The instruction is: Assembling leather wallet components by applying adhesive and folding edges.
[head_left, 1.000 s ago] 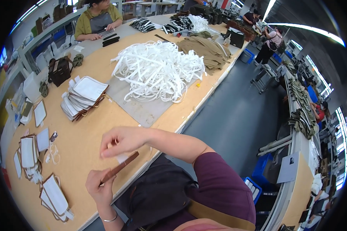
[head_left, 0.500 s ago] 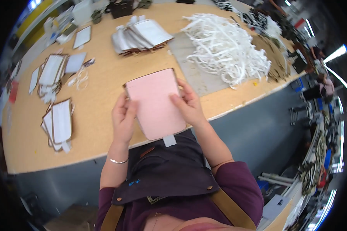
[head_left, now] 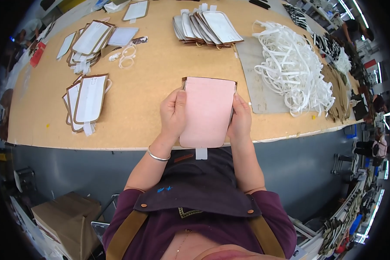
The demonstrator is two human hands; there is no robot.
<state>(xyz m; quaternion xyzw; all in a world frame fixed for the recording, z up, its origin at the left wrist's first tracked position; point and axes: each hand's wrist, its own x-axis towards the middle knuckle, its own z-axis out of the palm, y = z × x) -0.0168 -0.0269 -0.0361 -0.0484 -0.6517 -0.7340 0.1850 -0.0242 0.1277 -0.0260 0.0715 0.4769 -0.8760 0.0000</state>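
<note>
Between my hands is a pink rectangular fabric panel (head_left: 207, 113) with rounded lower corners and a dark brown edge along its top. A small pale tab (head_left: 201, 154) sticks out below it, over my apron. My left hand (head_left: 173, 113) grips the panel's left side, thumb on the front near the upper corner. On the right side, my right hand (head_left: 241, 116) holds the edge, its fingers partly hidden behind the panel. The panel is held up at the table's near edge. Whatever lies behind the pink face is mostly hidden.
On the wooden table (head_left: 147, 99), white panels with brown edging lie in a near-left stack (head_left: 90, 99), a far-left stack (head_left: 90, 39) and a far-middle pile (head_left: 212, 28). To the right, a large heap of white straps (head_left: 290, 69) covers a grey sheet. A brown box (head_left: 67, 219) stands lower left.
My view has turned, so the table and its stacks sit differently in the picture. The pink panel is straighter now, and both hands have kept hold of its sides.
</note>
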